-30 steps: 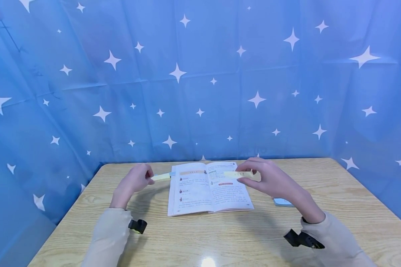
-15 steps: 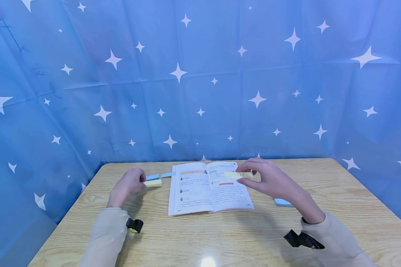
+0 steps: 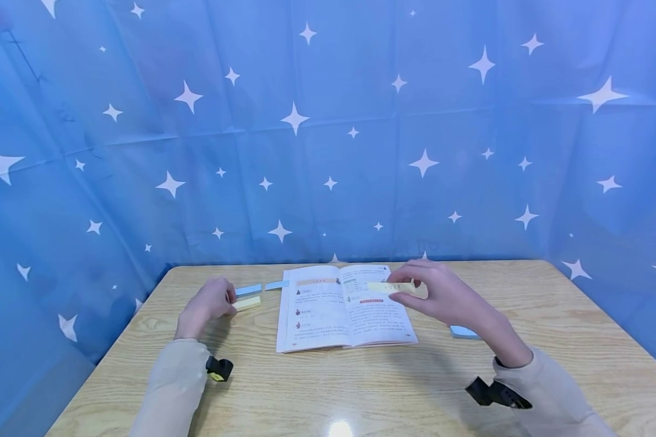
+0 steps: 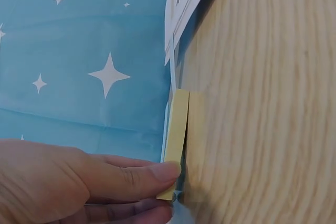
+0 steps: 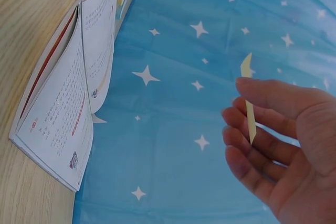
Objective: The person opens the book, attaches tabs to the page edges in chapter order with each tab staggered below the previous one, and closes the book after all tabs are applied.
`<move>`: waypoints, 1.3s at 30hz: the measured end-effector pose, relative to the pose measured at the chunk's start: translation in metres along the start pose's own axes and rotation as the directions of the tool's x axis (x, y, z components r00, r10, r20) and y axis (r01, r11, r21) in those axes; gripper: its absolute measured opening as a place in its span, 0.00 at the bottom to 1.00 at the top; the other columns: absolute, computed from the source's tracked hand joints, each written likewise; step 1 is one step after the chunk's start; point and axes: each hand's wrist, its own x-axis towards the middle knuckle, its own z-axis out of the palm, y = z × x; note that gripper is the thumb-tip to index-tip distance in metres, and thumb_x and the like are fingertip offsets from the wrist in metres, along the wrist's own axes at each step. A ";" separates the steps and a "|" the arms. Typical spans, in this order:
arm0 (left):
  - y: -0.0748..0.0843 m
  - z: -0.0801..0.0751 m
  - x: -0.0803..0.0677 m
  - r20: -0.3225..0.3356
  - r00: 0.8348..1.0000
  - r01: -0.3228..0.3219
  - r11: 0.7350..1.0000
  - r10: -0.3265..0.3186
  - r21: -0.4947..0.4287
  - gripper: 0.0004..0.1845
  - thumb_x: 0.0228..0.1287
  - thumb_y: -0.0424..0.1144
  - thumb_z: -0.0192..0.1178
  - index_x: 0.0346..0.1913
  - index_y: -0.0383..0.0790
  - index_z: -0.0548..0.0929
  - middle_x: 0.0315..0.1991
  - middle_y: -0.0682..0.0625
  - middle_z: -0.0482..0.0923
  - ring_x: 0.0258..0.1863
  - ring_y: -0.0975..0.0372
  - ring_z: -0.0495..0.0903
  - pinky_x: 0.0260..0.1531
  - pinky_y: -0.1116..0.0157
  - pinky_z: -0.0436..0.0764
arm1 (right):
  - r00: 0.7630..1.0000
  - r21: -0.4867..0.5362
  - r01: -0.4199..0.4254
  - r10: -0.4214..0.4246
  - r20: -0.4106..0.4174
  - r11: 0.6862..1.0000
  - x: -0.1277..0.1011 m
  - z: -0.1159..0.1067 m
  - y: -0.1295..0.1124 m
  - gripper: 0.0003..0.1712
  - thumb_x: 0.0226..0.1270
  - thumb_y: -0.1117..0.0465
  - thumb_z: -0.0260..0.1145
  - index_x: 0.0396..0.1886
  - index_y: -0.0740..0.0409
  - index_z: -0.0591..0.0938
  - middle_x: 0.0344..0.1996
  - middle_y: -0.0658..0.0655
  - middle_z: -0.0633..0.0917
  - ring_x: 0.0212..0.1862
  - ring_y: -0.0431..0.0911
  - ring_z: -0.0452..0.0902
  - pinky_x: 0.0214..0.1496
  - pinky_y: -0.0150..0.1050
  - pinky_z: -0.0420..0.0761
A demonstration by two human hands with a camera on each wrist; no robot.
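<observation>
An open book [image 3: 328, 309] lies on the wooden table [image 3: 361, 388]. Left of it, a yellow sticky-note pad [image 3: 247, 303] rests on the table, and my left hand [image 3: 226, 300] pinches its near end. The left wrist view shows the pad [image 4: 176, 135] edge-on, with my left hand [image 4: 160, 192] curled round its end. My right hand [image 3: 401, 290] hovers over the right page and pinches a single yellow note [image 3: 385, 287] between thumb and fingers. In the right wrist view the note [image 5: 247, 69] stands upright in my right hand [image 5: 239, 108], with the book [image 5: 68, 103] to the left.
Two blue sticky pads [image 3: 248, 290] [image 3: 276, 284] lie just behind the yellow one by the book's top left corner. Another blue pad [image 3: 461, 332] sits on the table under my right forearm. A blue star-patterned curtain [image 3: 328, 121] closes in the back and sides.
My left hand has moved left and down, bringing the yellow pad from the air onto the table beside the book. My right hand holds its note almost unmoved.
</observation>
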 end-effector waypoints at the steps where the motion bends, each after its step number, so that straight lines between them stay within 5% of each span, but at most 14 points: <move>1: 0.000 0.000 0.000 0.000 1.000 0.002 1.000 -0.002 -0.006 0.04 0.59 0.25 0.69 0.34 0.32 0.84 0.31 0.46 0.78 0.30 0.55 0.73 0.31 0.59 0.76 | 1.000 0.000 0.000 0.000 0.000 1.000 0.000 0.000 0.000 0.12 0.62 0.62 0.76 0.45 0.52 0.88 0.42 0.44 0.86 0.38 0.36 0.76 0.38 0.40 0.81; 14: 0.002 -0.001 -0.001 0.002 0.999 0.052 0.999 -0.052 0.005 0.07 0.58 0.28 0.70 0.38 0.33 0.83 0.38 0.43 0.79 0.33 0.53 0.74 0.32 0.57 0.76 | 1.000 0.008 -0.030 0.030 0.002 1.000 -0.002 -0.004 0.004 0.13 0.65 0.63 0.74 0.48 0.52 0.87 0.44 0.45 0.86 0.36 0.37 0.74 0.37 0.36 0.78; 23: 0.012 -0.004 0.002 -0.045 0.998 0.042 0.999 -0.040 0.032 0.09 0.67 0.33 0.65 0.46 0.31 0.83 0.44 0.40 0.80 0.33 0.54 0.76 0.31 0.58 0.76 | 1.000 -0.005 -0.018 0.018 -0.024 1.000 0.000 -0.008 0.015 0.14 0.63 0.65 0.74 0.48 0.56 0.88 0.43 0.48 0.87 0.37 0.38 0.75 0.37 0.38 0.79; 30: 0.026 -0.004 0.003 -0.127 0.990 -0.053 0.997 0.059 0.052 0.11 0.69 0.34 0.63 0.49 0.30 0.83 0.47 0.36 0.79 0.45 0.47 0.78 0.42 0.49 0.80 | 0.998 -0.004 -0.045 0.045 -0.053 0.999 0.002 -0.013 0.026 0.13 0.63 0.64 0.74 0.47 0.55 0.88 0.41 0.46 0.87 0.36 0.40 0.76 0.37 0.36 0.78; 39: 0.051 0.015 0.014 -0.201 0.971 -0.119 0.991 0.128 0.055 0.12 0.71 0.36 0.62 0.51 0.33 0.84 0.49 0.38 0.79 0.46 0.49 0.80 0.42 0.51 0.81 | 0.995 -0.007 -0.084 0.083 -0.059 0.996 0.005 -0.016 0.036 0.13 0.64 0.64 0.74 0.48 0.56 0.88 0.42 0.48 0.87 0.41 0.44 0.80 0.37 0.37 0.78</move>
